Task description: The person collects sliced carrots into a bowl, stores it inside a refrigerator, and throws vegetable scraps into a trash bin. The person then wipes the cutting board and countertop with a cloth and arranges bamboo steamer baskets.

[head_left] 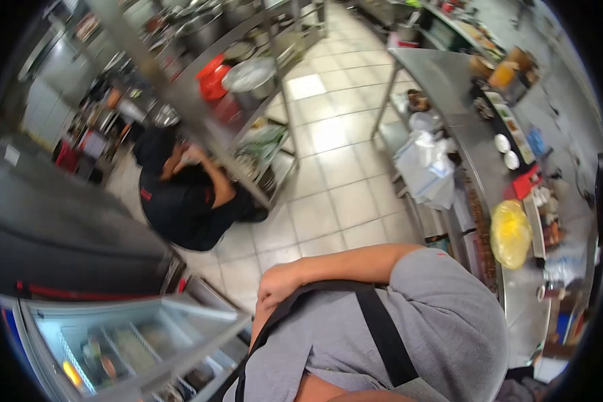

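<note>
My right arm crosses my body in front of the grey shirt and black apron [388, 335]. At its end, my right hand [279, 283] is closed, fingers curled down close to my left forearm [258, 321]. No object shows in it. Only a strip of that left forearm is visible; my left hand is hidden. Nearest to my arms on the left is a glass-topped fridge [208, 345], lit inside, with several food containers [124, 345] under the glass.
A co-worker in black [187, 194] crouches beside a metal rack [285, 151] holding pots. Pale floor tiles [335, 194] run ahead. Along the right stands a steel counter [476, 144] bearing a yellow plastic bag [510, 234]; white plastic bags [427, 167] hang by its lower shelf.
</note>
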